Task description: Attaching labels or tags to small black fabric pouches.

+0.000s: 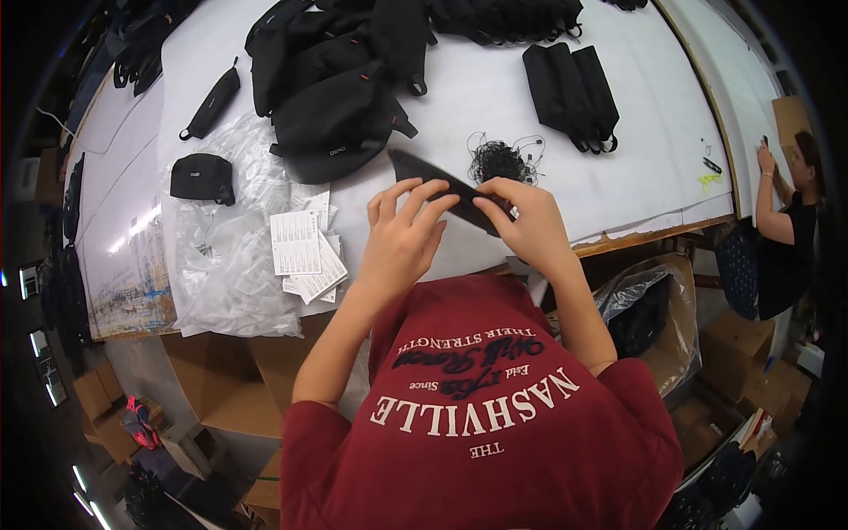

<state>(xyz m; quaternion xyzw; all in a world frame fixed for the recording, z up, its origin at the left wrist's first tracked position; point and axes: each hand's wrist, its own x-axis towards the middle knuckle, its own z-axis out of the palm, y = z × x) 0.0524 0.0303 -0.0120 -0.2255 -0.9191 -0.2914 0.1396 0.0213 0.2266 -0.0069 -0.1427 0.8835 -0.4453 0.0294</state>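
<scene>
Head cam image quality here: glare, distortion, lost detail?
Head view: bright glare on the left of the tabletop, sheen on the clear plastic bags; head view: fisheye bows the table's right edge, corners go black; head view: held black piece shows little texture.

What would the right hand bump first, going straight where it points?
The right hand would meet the dark flat piece it touches. Beyond, perhaps the big black bag, but depth is unclear.
</scene>
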